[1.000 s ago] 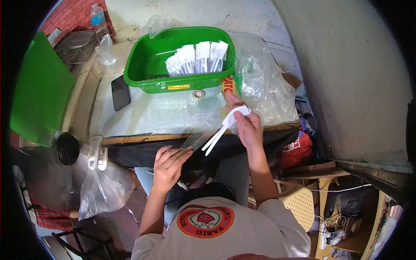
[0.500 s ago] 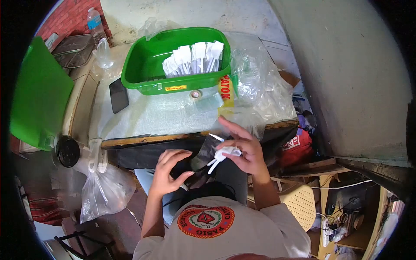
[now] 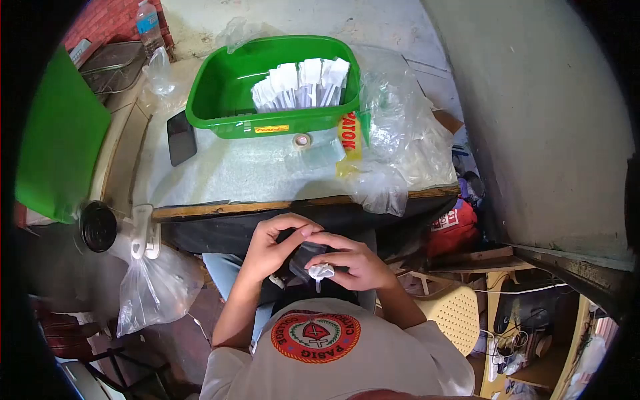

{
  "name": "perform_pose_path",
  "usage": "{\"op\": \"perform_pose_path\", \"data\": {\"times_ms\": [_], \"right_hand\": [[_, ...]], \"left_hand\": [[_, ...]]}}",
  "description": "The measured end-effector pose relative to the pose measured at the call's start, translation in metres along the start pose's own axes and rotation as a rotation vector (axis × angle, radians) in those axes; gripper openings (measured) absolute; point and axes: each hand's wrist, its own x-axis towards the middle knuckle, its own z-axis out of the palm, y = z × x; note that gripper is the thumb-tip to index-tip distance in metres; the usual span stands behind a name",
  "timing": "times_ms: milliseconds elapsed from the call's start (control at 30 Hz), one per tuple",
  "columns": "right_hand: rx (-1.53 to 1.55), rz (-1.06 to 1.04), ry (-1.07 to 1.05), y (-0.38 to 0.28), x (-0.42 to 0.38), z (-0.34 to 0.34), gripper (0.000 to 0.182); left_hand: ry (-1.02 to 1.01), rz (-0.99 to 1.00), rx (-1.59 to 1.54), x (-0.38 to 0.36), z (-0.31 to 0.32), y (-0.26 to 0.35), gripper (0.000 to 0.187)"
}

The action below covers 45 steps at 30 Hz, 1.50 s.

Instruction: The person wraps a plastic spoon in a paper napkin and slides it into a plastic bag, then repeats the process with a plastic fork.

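My right hand [image 3: 357, 262] is closed around a small white folded bundle [image 3: 321, 271] with a thin strip hanging from its lower end. Just to its left, my left hand [image 3: 275, 245] has thumb and fingers pinched together, meeting the right fingertips. Between the two hands hangs a clear plastic bag [image 3: 303, 259], apparently gripped at its top edge; the fingers partly hide it. Both hands are above my lap, in front of the table edge. Many similar white bundles [image 3: 310, 80] stand in rows inside the green basin [image 3: 220, 123] on the table.
On the table [image 3: 220, 177] lie a phone [image 3: 181, 138], a tape roll [image 3: 302, 141], a stack of clear film [image 3: 323, 157], a yellow PATOK pack [image 3: 349, 143] and loose plastic bags [image 3: 407, 127]. A plastic bag [image 3: 157, 293] hangs at the left edge. A wall [image 3: 533, 120] stands right.
My left hand has moved right and closed against the right fingertips. The right hand has come lower and left with the white bundle and clear bag.
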Motion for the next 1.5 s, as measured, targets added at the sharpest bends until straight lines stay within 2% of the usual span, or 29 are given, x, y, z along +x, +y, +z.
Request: {"op": "perform_pose_path", "data": {"times_ms": [233,300,433,500,600,733,867,933,967,1033,1067,1133,1200,1233,1300,1333,1400,1500], "right_hand": [[-0.001,0.043,-0.006,0.002,0.002,0.008,0.035],[0.022,0.042,-0.043,0.003,0.004,0.008,0.030],[0.071,0.050,-0.024,0.001,0.004,0.013,0.026],[0.082,0.070,0.002,0.000,0.003,0.014,0.025],[0.032,0.059,0.023,0.003,0.001,0.014,0.031],[0.053,0.079,0.018,0.006,-0.002,0.013,0.032],[0.060,0.063,0.046,0.006,0.000,0.015,0.031],[0.070,0.074,0.055,0.003,0.001,0.015,0.029],[0.099,0.115,0.083,-0.001,0.001,0.013,0.022],[0.180,0.181,0.170,0.000,-0.002,0.011,0.016],[0.164,0.135,0.240,-0.001,-0.002,0.005,0.016],[0.217,0.067,0.358,0.004,-0.003,-0.006,0.015],[0.351,0.141,0.458,0.005,-0.008,-0.013,0.015],[0.411,0.160,0.492,0.008,-0.010,-0.016,0.015],[0.452,0.181,0.536,0.010,-0.012,-0.017,0.015],[0.431,0.176,0.570,0.012,-0.014,-0.020,0.015],[0.410,0.179,0.624,0.017,-0.018,-0.023,0.018],[0.434,0.190,0.667,0.021,-0.021,-0.022,0.020]], "left_hand": [[0.070,-0.062,0.008,-0.006,-0.003,-0.003,0.010],[0.176,-0.167,-0.068,-0.006,-0.001,0.002,0.010],[0.309,0.002,-0.046,-0.003,0.003,-0.002,0.011],[0.298,-0.022,-0.026,-0.005,0.004,-0.006,0.013],[0.215,-0.183,-0.450,-0.005,0.012,0.004,0.017],[0.083,-0.150,-0.397,-0.008,0.005,-0.012,0.014],[0.146,-0.172,-0.378,-0.009,0.005,-0.012,0.011],[0.123,-0.143,-0.317,-0.008,0.004,-0.014,0.020],[0.122,-0.143,-0.317,-0.009,0.005,-0.013,0.020],[0.031,-0.053,-0.290,-0.008,0.013,0.001,0.033],[-0.077,-0.067,-0.310,-0.011,0.009,-0.004,0.045],[-0.158,-0.119,-0.281,-0.022,0.012,-0.010,0.038],[-0.260,-0.161,-0.202,-0.034,0.011,-0.029,0.026],[-0.219,-0.227,-0.173,-0.040,0.015,-0.034,0.019],[-0.125,-0.401,-0.203,-0.053,0.011,-0.042,0.017],[-0.124,-0.401,-0.203,-0.053,0.008,-0.044,0.017],[-0.015,-0.231,-0.120,-0.054,0.000,-0.050,0.016],[0.137,-0.295,-0.237,-0.059,-0.011,-0.053,0.010]]}}
